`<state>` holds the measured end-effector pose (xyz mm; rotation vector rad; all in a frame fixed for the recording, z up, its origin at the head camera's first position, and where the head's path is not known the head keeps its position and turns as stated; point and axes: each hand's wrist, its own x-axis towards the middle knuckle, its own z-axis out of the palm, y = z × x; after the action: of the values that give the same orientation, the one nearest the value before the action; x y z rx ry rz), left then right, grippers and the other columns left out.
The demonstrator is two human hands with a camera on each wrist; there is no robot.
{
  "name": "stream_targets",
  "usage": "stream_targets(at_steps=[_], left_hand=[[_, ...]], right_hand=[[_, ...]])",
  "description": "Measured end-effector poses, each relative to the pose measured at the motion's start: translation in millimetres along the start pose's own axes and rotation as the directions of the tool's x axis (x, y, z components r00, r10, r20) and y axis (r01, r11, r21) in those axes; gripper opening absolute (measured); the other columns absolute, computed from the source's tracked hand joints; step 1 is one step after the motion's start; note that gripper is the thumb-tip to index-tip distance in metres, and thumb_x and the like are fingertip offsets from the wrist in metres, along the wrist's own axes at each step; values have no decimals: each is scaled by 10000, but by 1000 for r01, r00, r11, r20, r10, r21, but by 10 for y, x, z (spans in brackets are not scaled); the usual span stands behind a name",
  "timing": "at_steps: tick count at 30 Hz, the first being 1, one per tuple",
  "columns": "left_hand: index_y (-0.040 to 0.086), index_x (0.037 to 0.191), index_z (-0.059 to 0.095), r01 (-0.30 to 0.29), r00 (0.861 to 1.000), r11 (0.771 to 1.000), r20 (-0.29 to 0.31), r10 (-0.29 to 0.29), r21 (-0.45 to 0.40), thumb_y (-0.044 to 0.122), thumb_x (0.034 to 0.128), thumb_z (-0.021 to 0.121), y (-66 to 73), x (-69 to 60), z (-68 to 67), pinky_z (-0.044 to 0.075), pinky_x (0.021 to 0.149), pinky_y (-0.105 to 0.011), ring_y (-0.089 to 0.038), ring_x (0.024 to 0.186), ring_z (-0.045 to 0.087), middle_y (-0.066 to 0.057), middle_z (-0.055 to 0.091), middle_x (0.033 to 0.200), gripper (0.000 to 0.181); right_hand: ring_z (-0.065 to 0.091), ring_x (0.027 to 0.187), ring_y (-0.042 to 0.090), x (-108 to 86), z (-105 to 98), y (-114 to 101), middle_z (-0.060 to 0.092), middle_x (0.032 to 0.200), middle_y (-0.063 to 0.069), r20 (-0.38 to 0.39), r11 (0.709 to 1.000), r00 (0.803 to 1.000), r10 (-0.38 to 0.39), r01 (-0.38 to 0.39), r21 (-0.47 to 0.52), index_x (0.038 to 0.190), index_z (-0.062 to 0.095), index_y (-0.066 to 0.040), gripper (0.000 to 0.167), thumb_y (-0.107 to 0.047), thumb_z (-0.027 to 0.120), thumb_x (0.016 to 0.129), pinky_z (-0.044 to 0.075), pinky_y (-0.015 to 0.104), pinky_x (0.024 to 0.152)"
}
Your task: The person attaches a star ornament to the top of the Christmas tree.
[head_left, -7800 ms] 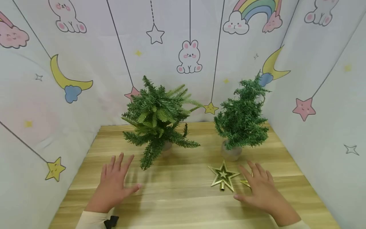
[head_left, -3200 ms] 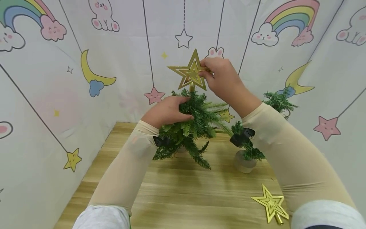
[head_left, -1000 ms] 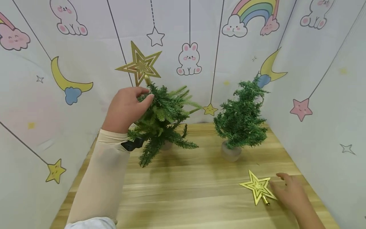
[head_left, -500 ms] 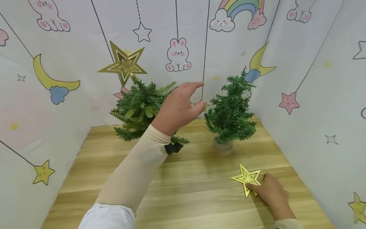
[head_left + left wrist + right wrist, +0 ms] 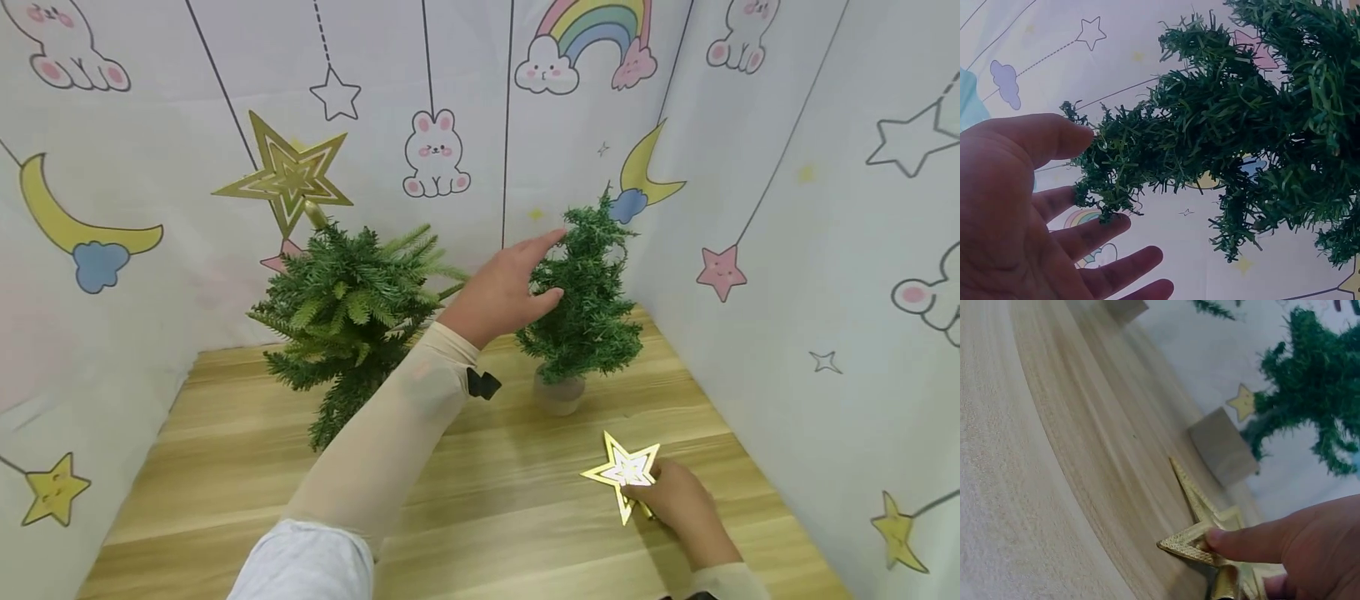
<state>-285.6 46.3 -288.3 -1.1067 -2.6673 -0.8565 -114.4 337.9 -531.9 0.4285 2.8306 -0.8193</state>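
My left hand (image 5: 506, 287) reaches to the upper part of the smaller artificial Christmas tree (image 5: 581, 317) on the right. In the left wrist view its thumb and spread fingers lie around the tree's tip (image 5: 1122, 156); whether they touch it I cannot tell. My right hand (image 5: 686, 500) pinches a gold star tree topper (image 5: 618, 475) low over the wooden table. In the right wrist view the thumb presses on the star (image 5: 1191, 547), beside its short tube. Another gold star topper (image 5: 292, 177) leans left atop the fuller tree (image 5: 345, 317).
Both trees stand on the wooden table (image 5: 480, 533) in round, pale bases, such as the right tree's base (image 5: 558, 396). White fabric walls (image 5: 780, 208) with cartoon prints enclose the table's back and sides. My left forearm crosses in front of the fuller tree.
My left hand has gone from the fuller tree, where a star now sits on top, over to the right tree. My right hand has reached the second star and taken hold of it.
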Motion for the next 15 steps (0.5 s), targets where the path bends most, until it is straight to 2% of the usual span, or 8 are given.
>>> stream_targets(at_steps=[4, 7, 8, 11, 12, 14, 15], left_hand=[[378, 1670, 159, 8, 1000, 1000, 15, -8, -12, 342, 1012, 684, -20, -5, 6, 377, 1186, -383, -200, 1445, 463, 23, 370, 1657, 843], [382, 1670, 158, 8, 1000, 1000, 20, -8, -26, 343, 1011, 685, -29, -17, 8, 429, 1145, -387, -196, 1271, 617, 9, 401, 1642, 845], [383, 1670, 157, 10, 1000, 999, 22, -9, -31, 344, 1011, 686, -29, -19, 9, 445, 1130, -391, -200, 1228, 642, 3, 410, 1637, 846], [391, 1670, 149, 17, 999, 999, 28, -16, -37, 352, 1012, 682, -31, -22, 16, 481, 1089, -388, -182, 1051, 700, -8, 436, 1622, 847], [388, 1671, 149, 18, 999, 999, 28, -17, -37, 354, 1012, 682, -29, -23, 16, 478, 1094, -389, -180, 1056, 698, -6, 433, 1623, 848], [388, 1671, 146, 22, 999, 999, 30, -20, -36, 359, 1012, 681, -24, -21, 13, 473, 1100, -389, -174, 1042, 696, 0, 428, 1626, 849], [391, 1671, 141, 24, 999, 999, 32, -23, -35, 363, 1013, 678, -21, -21, 10, 474, 1098, -384, -156, 987, 697, 5, 425, 1628, 850]], right_hand=[[510, 619, 202, 11, -26, 56, 535, 656, 22, 1, 994, 999, -41, 41, 99, 708, 523, -97, 387, -300, 808, 873, 428, 368, 576], [455, 584, 174, 34, -158, 89, 456, 606, -11, 30, 980, 998, -58, 51, 190, 686, 487, -103, 379, -211, 767, 917, 381, 316, 555], [466, 612, 177, 45, -239, 96, 474, 631, -8, 45, 970, 996, -80, 68, 232, 712, 518, -80, 338, -185, 747, 937, 392, 317, 572], [525, 776, 191, 64, -610, 47, 584, 780, 2, 42, 953, 996, -84, 68, 295, 847, 634, -19, 236, -199, 721, 973, 444, 367, 691], [548, 842, 199, 64, -771, 18, 625, 844, 3, 30, 946, 996, -88, 74, 315, 911, 667, -7, 236, -226, 716, 986, 472, 414, 749], [567, 920, 188, 50, -1138, -73, 672, 916, -29, -36, 929, 995, -97, 104, 356, 985, 690, 18, 292, -272, 719, 995, 462, 475, 831], [570, 940, 162, 35, -1338, -141, 686, 932, -74, -84, 927, 993, -86, 111, 358, 997, 710, -13, 306, -319, 725, 992, 446, 476, 853]])
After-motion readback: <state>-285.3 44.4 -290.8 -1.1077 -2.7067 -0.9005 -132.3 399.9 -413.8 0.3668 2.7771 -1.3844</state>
